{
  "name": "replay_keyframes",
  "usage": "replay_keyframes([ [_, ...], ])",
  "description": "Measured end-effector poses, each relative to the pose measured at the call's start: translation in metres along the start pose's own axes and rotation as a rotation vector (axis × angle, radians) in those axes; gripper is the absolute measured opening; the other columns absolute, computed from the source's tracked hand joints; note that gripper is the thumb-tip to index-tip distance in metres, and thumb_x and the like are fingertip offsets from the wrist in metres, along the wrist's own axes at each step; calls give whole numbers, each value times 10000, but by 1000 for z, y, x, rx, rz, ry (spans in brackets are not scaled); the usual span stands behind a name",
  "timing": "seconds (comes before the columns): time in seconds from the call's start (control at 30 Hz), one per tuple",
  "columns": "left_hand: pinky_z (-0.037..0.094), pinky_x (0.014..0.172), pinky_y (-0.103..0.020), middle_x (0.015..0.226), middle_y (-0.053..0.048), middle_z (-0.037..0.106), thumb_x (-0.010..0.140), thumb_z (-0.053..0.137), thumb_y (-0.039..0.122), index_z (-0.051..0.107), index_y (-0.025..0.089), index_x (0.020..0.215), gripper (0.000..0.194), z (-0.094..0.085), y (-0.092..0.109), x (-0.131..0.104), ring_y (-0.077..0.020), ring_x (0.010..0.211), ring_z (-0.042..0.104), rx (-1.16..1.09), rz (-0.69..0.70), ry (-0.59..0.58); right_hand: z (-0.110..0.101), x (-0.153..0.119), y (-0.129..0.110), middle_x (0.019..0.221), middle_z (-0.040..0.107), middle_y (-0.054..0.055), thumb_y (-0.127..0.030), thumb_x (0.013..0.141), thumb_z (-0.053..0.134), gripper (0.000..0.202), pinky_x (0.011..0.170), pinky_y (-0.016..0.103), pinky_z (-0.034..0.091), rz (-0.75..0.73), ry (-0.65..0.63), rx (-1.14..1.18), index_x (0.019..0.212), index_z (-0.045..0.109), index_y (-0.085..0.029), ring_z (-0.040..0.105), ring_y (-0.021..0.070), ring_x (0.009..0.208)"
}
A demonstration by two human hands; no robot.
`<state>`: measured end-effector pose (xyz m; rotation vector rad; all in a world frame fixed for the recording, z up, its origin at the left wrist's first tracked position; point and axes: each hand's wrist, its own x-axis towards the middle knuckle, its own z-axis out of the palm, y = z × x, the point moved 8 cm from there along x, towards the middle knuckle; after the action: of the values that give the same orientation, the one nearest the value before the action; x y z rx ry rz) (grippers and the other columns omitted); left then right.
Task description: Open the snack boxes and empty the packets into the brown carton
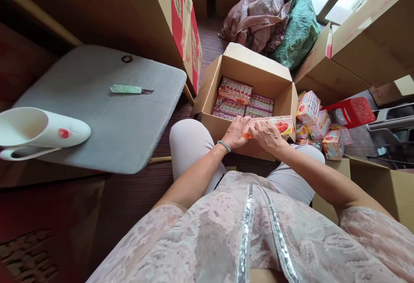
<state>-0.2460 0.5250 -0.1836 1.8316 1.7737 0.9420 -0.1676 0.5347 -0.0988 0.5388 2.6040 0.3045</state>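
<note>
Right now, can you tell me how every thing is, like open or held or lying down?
Fruit-printed carton: held in the left hand and right hand
Large cardboard box: flaps open, partly filled
Fruit-printed packs: loosely piled beside it
Green-handled knife: lying flat, blade exposed
White mug: uncovered
Green sack: crumpled

No word, brand or number can be read with certainty. Lettering too slanted and blurred to be made out is carried by the red-panelled cartons (183, 33) at eleven o'clock, the long pack (285, 126) near the centre, and the small fruit-pictured packs (308, 107) at two o'clock.
</note>
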Motion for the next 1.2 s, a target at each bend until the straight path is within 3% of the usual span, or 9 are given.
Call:
replay_keyframes([
  [0.13,467,1070,-455,1225,-122,566,685,709,168,495,141,1428,774,-4,-2,2,-308,1145,535,-9,-8,-24,14,-12,33,1121,745,195,-107,1056,379,376,905,413,423,55,-1,-1,1248,702,-127,683,305,1022],
  [0.33,484,1070,-435,1204,-105,566,684,727,158,513,140,1440,786,-6,-5,7,-298,1143,544,-56,-17,-5,55,-59,137,1074,751,220,-109,1028,421,362,848,396,356,261,-50,-5,1198,741,-94,670,304,997],
  [0.47,495,1056,-441,1201,-101,572,696,723,201,520,147,1428,761,-5,-9,8,-296,1127,554,-59,-6,-7,76,-77,173,1082,779,169,-122,995,493,318,760,349,333,324,-106,112,1144,773,-148,685,266,999],
  [0.57,507,1038,-446,1193,-97,583,704,713,238,530,154,1406,730,-11,-12,4,-295,1115,566,-72,31,27,75,-85,171,1090,799,157,-241,1042,505,284,688,331,320,439,-111,216,1076,777,-171,717,254,973],
  [0.73,528,1006,-469,1204,-99,588,683,675,244,533,177,1394,728,-15,-24,-3,-305,1111,593,-52,79,34,45,-100,137,1003,808,188,-369,1064,543,298,656,333,352,563,-25,308,1163,711,-143,768,293,913],
  [0.9,541,1020,-532,1228,-109,575,677,718,336,502,194,1409,776,-13,-44,-2,-341,1134,601,7,47,13,16,-77,103,1119,807,114,-500,975,724,484,713,328,458,412,162,415,1307,608,-168,769,282,1010],
  [1.0,545,1027,-561,1235,-109,576,694,726,376,492,216,1407,768,-13,-49,-4,-351,1142,607,21,46,3,21,-46,85,1084,798,120,-464,846,868,589,750,332,500,298,145,422,1270,626,-135,768,277,959],
  [1.1,525,1079,-580,1355,-134,551,723,757,424,411,242,1500,870,-15,-49,-9,-372,1239,595,1,19,13,32,-22,76,1081,794,124,-314,839,843,374,794,321,523,218,121,466,1134,688,-146,769,257,985],
  [1.2,529,1077,-605,1453,-179,486,750,782,520,209,249,1657,1107,-18,-58,-15,-379,1249,608,30,-149,29,44,-18,92,1029,800,112,-328,809,846,376,812,323,551,272,148,573,1103,698,-147,773,265,983],
])
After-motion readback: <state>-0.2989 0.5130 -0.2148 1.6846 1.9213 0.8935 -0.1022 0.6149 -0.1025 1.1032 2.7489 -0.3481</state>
